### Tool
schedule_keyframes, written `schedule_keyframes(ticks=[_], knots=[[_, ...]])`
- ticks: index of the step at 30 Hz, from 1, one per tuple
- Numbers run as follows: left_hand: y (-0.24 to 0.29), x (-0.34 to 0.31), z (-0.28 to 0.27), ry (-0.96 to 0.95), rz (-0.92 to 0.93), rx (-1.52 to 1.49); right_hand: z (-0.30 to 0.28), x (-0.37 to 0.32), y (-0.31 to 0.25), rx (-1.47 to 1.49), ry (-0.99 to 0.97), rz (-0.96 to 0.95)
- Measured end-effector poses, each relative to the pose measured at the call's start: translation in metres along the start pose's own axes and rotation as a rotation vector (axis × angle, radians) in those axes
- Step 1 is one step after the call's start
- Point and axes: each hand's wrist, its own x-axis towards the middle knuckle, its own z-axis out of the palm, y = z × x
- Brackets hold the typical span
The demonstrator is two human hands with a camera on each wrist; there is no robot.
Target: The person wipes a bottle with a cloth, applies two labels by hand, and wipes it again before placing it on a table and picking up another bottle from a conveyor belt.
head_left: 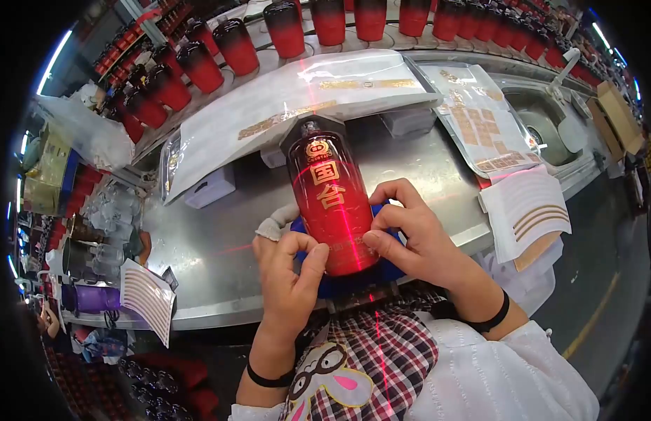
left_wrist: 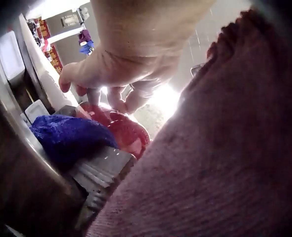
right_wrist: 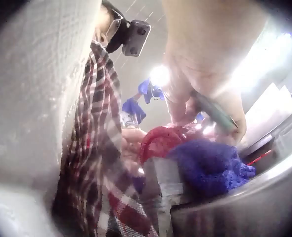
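Here, hands [head_left: 287, 277] [head_left: 422, 242] curled against red bottle [head_left: 332, 203].

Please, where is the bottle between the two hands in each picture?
Head: the bottle is near the centre, its front showing.
Left wrist: slightly below and left of centre.
Right wrist: slightly below and right of centre.
Shared landmark: the blue cloth beside it.

A bottle [head_left: 332, 203] is resting on a cloth [left_wrist: 71, 136] before a tray [head_left: 170, 165], a bottle row [head_left: 287, 31] is standing beyond, and a second tray [head_left: 456, 144] is lying right, beside the sink [head_left: 539, 116].
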Motion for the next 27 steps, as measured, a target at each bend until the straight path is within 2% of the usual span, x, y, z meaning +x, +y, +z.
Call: schedule_keyframes(ticks=[12, 15, 18, 21, 24, 27], knots=[[0.002, -0.001, 0.003, 0.012, 0.001, -0.045, -0.003, -0.001, 0.003, 0.001, -0.026, -0.018], [0.002, 0.000, 0.003, 0.012, 0.012, -0.019, -0.003, -0.001, 0.000, 0.033, -0.036, 0.056], [-0.005, -0.003, 0.002, -0.014, -0.021, -0.063, -0.002, -0.001, 0.005, 0.051, -0.026, 0.040], [-0.015, -0.012, 0.016, 0.093, -0.143, -0.484, -0.004, -0.003, 0.009, 0.064, -0.028, 0.066], [-0.010, -0.011, 0.024, 0.068, -0.081, -0.436, -0.001, -0.004, 0.009, 0.043, -0.030, 0.059], [-0.013, -0.011, 0.029, 0.026, -0.104, -0.470, 0.002, -0.004, 0.010, 0.011, -0.021, 0.034]])
